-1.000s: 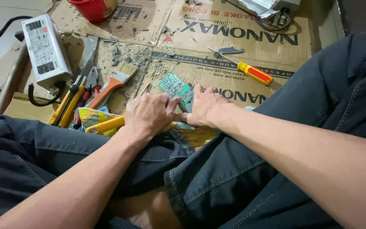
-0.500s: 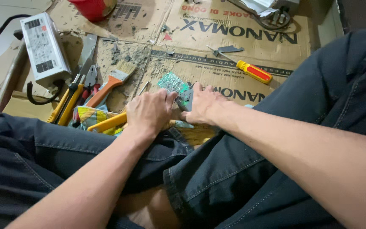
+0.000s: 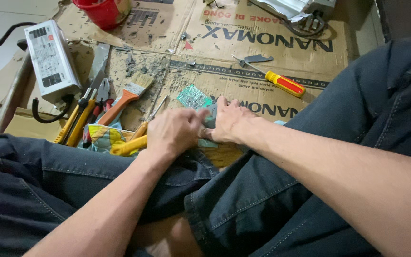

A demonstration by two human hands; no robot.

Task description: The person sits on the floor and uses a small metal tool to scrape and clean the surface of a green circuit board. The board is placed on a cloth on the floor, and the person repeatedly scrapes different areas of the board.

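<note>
I sit cross-legged on cardboard (image 3: 262, 33) in dark trousers. A green circuit board (image 3: 193, 96) lies on the cardboard in front of my legs, its near part hidden under my hands. My left hand (image 3: 174, 131) is curled over the board's near edge, fingers pinched toward a small grey part (image 3: 210, 116) between my hands. My right hand (image 3: 231, 121) lies flat on the board, fingers pressing it down beside that part. A yellow tool handle (image 3: 129, 145) sticks out to the left from under my left hand; I cannot tell whether that hand holds it.
To the left lie yellow-handled pliers (image 3: 79, 116), an orange-handled paintbrush (image 3: 132, 93), a colourful cloth (image 3: 103, 135) and a white power-supply box (image 3: 51, 59). A red bucket (image 3: 103, 12) stands at the back. A yellow-and-red screwdriver (image 3: 286, 84) lies right of the board. Grey debris litters the cardboard.
My left hand has edged right, its fingers now closer to my right hand over the board. The right hand has barely moved.
</note>
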